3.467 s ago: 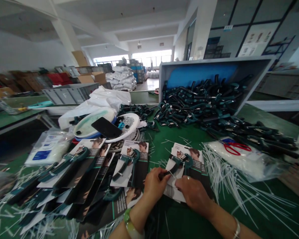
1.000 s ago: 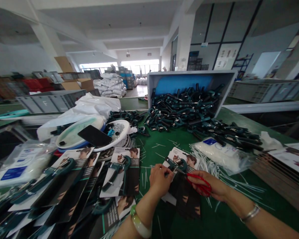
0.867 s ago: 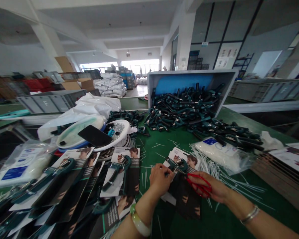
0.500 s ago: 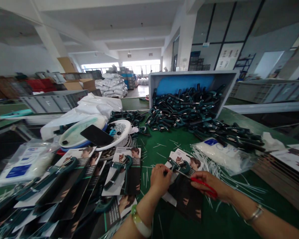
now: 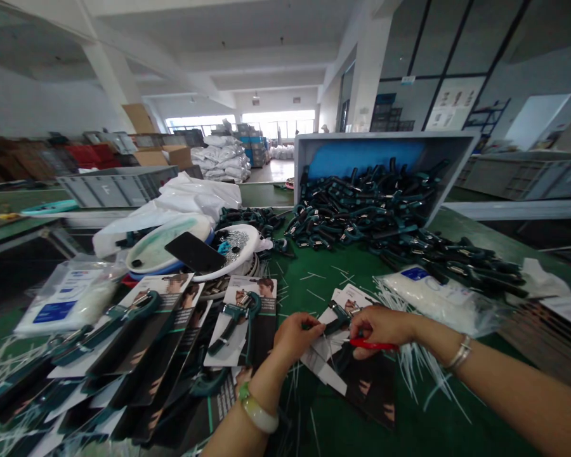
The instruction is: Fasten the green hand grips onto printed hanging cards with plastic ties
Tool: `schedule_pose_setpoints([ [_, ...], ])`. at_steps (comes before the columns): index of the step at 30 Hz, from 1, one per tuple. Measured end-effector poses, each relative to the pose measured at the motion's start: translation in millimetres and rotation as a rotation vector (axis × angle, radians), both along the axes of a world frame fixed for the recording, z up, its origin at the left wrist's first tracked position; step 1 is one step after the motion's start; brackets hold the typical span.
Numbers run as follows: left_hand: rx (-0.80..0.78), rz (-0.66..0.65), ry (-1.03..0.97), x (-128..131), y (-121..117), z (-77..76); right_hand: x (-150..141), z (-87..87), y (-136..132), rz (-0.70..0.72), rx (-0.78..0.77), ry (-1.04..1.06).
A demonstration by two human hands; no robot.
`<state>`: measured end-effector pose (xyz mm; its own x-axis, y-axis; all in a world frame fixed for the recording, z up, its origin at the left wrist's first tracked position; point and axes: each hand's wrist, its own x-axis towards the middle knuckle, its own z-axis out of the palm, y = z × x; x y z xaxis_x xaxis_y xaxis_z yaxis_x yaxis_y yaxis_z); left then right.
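My right hand (image 5: 383,325) holds red-handled scissors (image 5: 375,344) at the carded tool (image 5: 337,320).
My left hand (image 5: 295,336) is pinched narrow beside it; I can't tell what's gripped.

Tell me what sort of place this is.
It looks like a factory or packing workshop: a big gray crate spills many identical dark-green tools, carded tools lie stacked on the green workbench, and white sacks are piled behind.
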<state>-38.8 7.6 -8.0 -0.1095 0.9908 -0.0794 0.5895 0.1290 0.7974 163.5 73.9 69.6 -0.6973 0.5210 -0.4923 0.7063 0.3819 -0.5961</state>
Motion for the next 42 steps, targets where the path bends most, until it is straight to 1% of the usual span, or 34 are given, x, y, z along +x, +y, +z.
schedule_pose_setpoints([
  [7, -0.064, -0.025, -0.038, -6, 7, -2.5, -9, -9.4, 8, 0.025, -0.055, -0.003],
  [12, -0.071, -0.032, -0.042, -6, 7, -4.5, -10, -8.1, 9, 0.065, 0.022, 0.038],
  [14, -0.072, -0.038, -0.039, -5, 7, -4.7, -9, -7.0, 8, 0.082, 0.024, 0.049],
  [15, -0.071, -0.044, -0.035, -5, 6, -4.9, -8, -7.0, 7, 0.091, 0.002, 0.062],
  [17, -0.047, -0.051, -0.018, -4, 5, -5.7, -3, -7.7, 4, 0.106, -0.096, 0.091],
  [19, -0.012, -0.056, -0.004, -3, 4, -7.0, 7, -6.8, 1, 0.077, -0.206, 0.118],
  [20, 0.006, -0.060, 0.002, -3, 3, -7.4, 14, -4.9, 0, 0.040, -0.242, 0.134],
  [22, 0.061, -0.086, 0.022, -1, 1, -7.0, 33, 1.4, 3, -0.091, -0.231, 0.198],
  [23, 0.090, -0.104, 0.047, 1, 0, -5.6, 45, 5.0, 6, -0.181, -0.184, 0.246],
  [24, 0.122, -0.119, 0.082, 2, -2, -3.1, 58, 8.1, 12, -0.282, -0.101, 0.291],
  [25, 0.157, -0.126, 0.122, 2, -5, 0.7, 71, 10.1, 19, -0.389, 0.013, 0.309],
  [26, 0.192, -0.123, 0.159, 2, -8, 5.9, 85, 10.6, 27, -0.487, 0.158, 0.277],
  [27, 0.228, -0.108, 0.187, -1, -12, 12.2, 100, 9.4, 35, -0.553, 0.330, 0.180],
  [28, 0.277, -0.081, 0.203, -5, -18, 19.6, 114, 6.7, 43, -0.583, 0.504, 0.033],
  [29, 0.331, -0.055, 0.210, -13, -24, 27.6, 127, 2.8, 50, -0.582, 0.671, -0.116],
  [30, 0.388, -0.013, 0.217, -23, -31, 35.9, 139, -1.8, 56, -0.570, 0.799, -0.244],
  [31, 0.436, 0.026, 0.239, -36, -39, 44.3, 149, -6.4, 61, -0.561, 0.871, -0.330],
  [32, 0.472, 0.101, 0.271, -51, -48, 52.2, 158, -10.4, 63, -0.556, 0.910, -0.386],
  [34, 0.479, 0.305, 0.378, -83, -64, 65.9, 165, -15.6, 64, -0.570, 0.917, -0.436],
  [35, 0.452, 0.394, 0.450, -98, -72, 71.1, 165, -16.6, 62, -0.573, 0.928, -0.456],
  [37, 0.377, 0.562, 0.597, -123, -84, 77.5, 154, -16.5, 57, -0.572, 0.969, -0.471],
  [39, 0.284, 0.641, 0.699, -138, -92, 78.2, 132, -16.7, 51, -0.535, 1.001, -0.442],
  [40, 0.228, 0.645, 0.719, -142, -93, 76.7, 119, -17.9, 48, -0.501, 0.999, -0.419],
  [42, 0.122, 0.595, 0.710, -145, -94, 71.8, 91, -23.3, 44, -0.438, 0.965, -0.380],
])
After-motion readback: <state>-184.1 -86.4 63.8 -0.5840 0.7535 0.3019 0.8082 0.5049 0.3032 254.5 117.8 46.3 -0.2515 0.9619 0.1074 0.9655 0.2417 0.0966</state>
